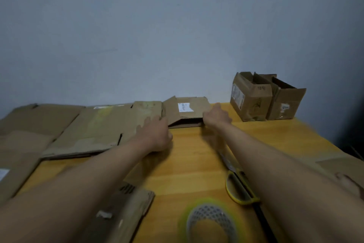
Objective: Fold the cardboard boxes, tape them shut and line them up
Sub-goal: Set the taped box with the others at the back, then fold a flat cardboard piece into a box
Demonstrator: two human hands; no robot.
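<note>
A small flattened cardboard box point(187, 110) with a white label lies at the far side of the yellow table point(197, 160), against the wall. My left hand point(155, 134) reaches its left edge, fingers curled at the cardboard. My right hand point(216, 116) holds its right edge, fingers bent over the flap. Larger flattened boxes point(94, 126) lie to the left. Two folded boxes point(252, 100) point(283, 102) stand side by side at the back right, top flaps up. A roll of tape point(208, 223) sits near the front edge.
A yellow-handled cutter point(238, 185) lies under my right forearm. A cardboard piece point(126, 213) lies at the front left and another point(338, 164) at the right edge. A blue-grey wall point(177, 35) closes the back of the table.
</note>
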